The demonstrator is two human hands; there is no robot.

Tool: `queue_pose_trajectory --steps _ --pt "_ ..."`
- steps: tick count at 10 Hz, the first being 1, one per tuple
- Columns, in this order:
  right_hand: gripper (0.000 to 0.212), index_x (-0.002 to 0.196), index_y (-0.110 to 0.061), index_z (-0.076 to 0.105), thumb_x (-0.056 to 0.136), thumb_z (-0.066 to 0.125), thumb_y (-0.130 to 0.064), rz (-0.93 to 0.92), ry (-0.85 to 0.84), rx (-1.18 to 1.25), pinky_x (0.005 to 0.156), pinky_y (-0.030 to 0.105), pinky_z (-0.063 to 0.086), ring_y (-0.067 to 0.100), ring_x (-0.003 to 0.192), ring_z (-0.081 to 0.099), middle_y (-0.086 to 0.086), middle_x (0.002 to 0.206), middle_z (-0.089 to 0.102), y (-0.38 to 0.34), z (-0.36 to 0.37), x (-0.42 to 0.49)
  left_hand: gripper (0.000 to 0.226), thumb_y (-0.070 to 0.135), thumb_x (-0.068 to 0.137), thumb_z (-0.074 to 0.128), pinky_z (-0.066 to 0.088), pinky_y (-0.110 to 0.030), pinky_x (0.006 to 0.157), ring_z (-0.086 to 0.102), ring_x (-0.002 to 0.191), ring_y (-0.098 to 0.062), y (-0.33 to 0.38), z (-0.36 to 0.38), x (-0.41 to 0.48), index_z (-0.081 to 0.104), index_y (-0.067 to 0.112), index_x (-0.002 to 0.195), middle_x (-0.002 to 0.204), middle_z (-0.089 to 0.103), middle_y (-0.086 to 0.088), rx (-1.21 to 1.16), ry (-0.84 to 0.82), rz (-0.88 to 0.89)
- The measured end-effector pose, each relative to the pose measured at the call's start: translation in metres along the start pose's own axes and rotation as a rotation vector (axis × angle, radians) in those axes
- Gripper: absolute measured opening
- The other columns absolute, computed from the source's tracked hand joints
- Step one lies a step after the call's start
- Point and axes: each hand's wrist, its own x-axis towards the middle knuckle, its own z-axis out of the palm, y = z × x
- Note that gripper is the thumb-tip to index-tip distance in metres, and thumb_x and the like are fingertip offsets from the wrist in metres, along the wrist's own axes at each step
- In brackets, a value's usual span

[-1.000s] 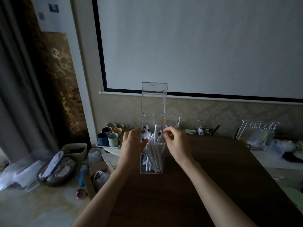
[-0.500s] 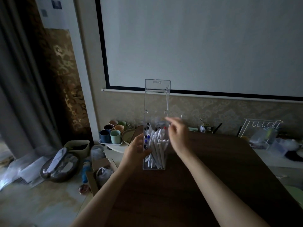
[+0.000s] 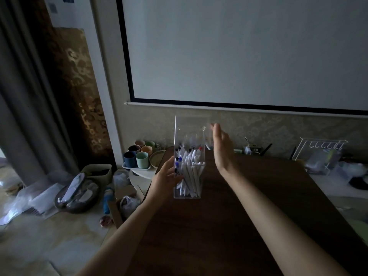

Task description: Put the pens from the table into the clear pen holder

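The clear pen holder [image 3: 196, 193] stands upright near the far left of the dark wooden table [image 3: 229, 226]. Its hinged lid [image 3: 191, 126] stands up above it, blurred. Several white pens [image 3: 189, 166] with dark, blue and red caps fill it, leaning inside. My left hand [image 3: 166, 179] rests against the holder's left side with the fingers spread on the wall. My right hand [image 3: 222, 148] is raised just right of the lid, palm flat, fingers straight and empty, close to the lid's right edge.
Left of the table a small white stand carries a tray of coloured cups [image 3: 139, 156] and a plate [image 3: 157, 157]. Bags, a bin and boxes clutter the floor [image 3: 75, 193]. A white wire rack [image 3: 320, 154] and plastic items sit at the right. A projector screen hangs behind.
My right hand let go of the pens and rose from the holder's mouth to beside the lid, opening flat. My left hand slid lower along the holder's side.
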Motion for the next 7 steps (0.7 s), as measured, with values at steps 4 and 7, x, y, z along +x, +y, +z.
queue_pose_trajectory --steps 4,7 --pt "0.074 0.145 -0.025 0.018 0.086 0.062 -0.016 0.084 -0.041 -0.199 0.089 0.019 0.043 0.017 0.110 0.059 0.011 0.118 0.062 0.078 0.032 -0.055 0.051 -0.002 0.089 0.048 0.055 -0.016 0.068 0.064 0.096 -0.013 0.004 0.004 0.008 0.034 0.012 0.136 0.106 0.062 -0.008 -0.118 -0.029 -0.058" --pt "0.078 0.145 -0.031 0.009 0.086 0.061 -0.028 0.236 -0.043 -0.134 0.105 0.041 0.040 0.025 0.132 0.040 0.010 0.143 0.041 0.087 0.032 -0.025 0.062 0.010 0.084 0.060 0.046 -0.050 0.099 0.051 0.119 -0.030 0.005 0.007 0.046 0.029 0.017 0.137 0.130 0.051 -0.014 0.095 -0.035 0.028"
